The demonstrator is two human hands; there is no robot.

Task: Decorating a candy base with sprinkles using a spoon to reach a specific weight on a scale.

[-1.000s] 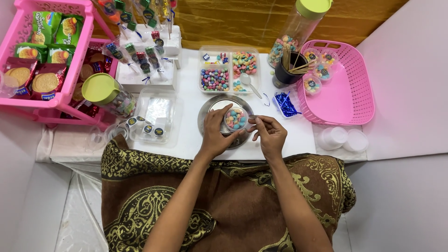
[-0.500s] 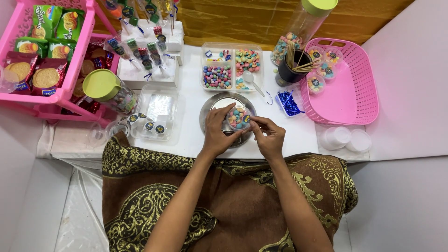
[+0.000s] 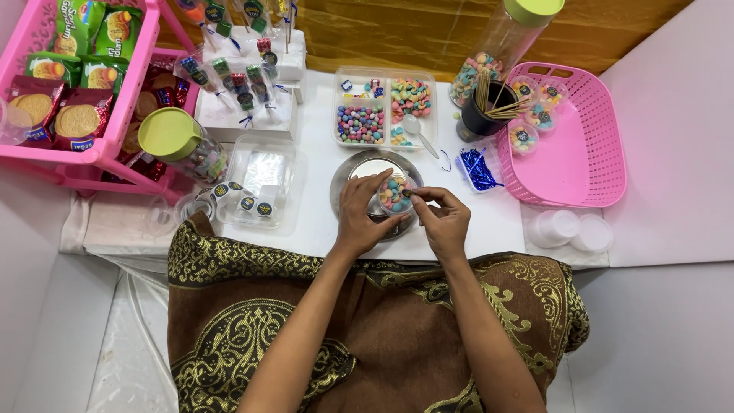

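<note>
Candies in a small clear round plastic cup (image 3: 396, 194) are still being held over the round metal tray (image 3: 348, 176) by the left hand (image 3: 361, 214)'s closed grip, right hand (image 3: 443, 220) still pinching its rim.

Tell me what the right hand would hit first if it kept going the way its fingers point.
The right hand points left, toward the small clear cup of coloured candies held by the left hand. It would likely meet that cup first; its fingertips seem already at the rim.
</note>
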